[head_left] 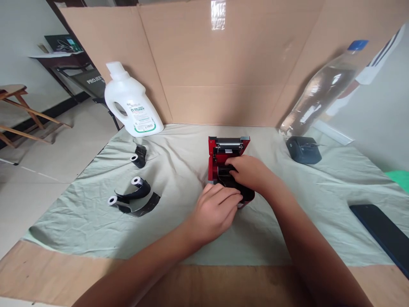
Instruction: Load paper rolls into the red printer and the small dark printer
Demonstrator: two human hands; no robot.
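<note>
A small red and black printer [210, 168] sits on the cloth in front of me, its lid raised at the far side. My left hand [217, 211] is closed over its near left edge, with curled fingertips at the dark opening. From the right, my right hand [251, 172] reaches inside, thumb and forefinger around what looks like a black roll [225, 169], mostly hidden by the fingers. Left of the printer lie several rolls of black-faced paper: a small roll [138, 160] farther back, and partly unwound rolls [140, 186] nearer to me.
A white detergent bottle [134, 104] stands at the back left against a cardboard screen [223, 64]. At the back right a clear plastic bottle [322, 89] leans behind a black box-like object [303, 150]. A dark phone [380, 230] lies at the right edge.
</note>
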